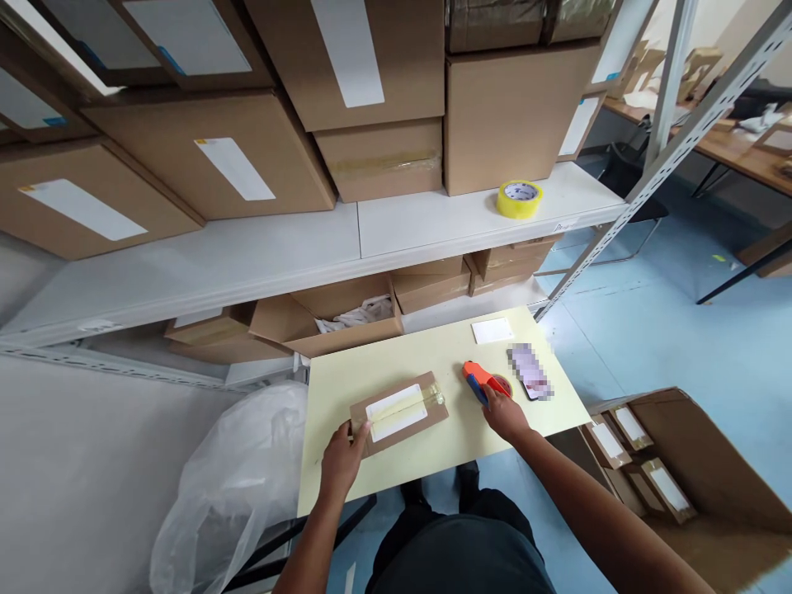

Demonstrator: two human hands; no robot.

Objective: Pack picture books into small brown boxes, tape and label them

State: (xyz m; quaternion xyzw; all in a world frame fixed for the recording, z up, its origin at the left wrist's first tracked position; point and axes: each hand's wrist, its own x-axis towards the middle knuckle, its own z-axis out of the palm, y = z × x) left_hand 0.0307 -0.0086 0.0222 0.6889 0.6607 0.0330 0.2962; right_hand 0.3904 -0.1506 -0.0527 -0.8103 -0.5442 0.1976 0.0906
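A small cardboard box [401, 437] lies flat on the pale yellow table [346, 371]. It bears a white label [396, 412], with clear tape running lengthwise over it and past the right end. My left hand [341, 454] grips the box's left end, thumb on top. To the right, my right hand [506, 417] is closed around an orange and blue tape dispenser [476, 375], which rests on or just above the table; I cannot tell which. Beyond it lie a white card [492, 330] and a pixelated phone-like object [530, 367].
A grey shelf [278, 247] holding large cartons [384, 157] and a yellow tape roll [519, 200] stands behind the table. At the lower right, an open carton [711, 462] contains several small labelled boxes. A clear plastic bag [228, 470] hangs at the table's left.
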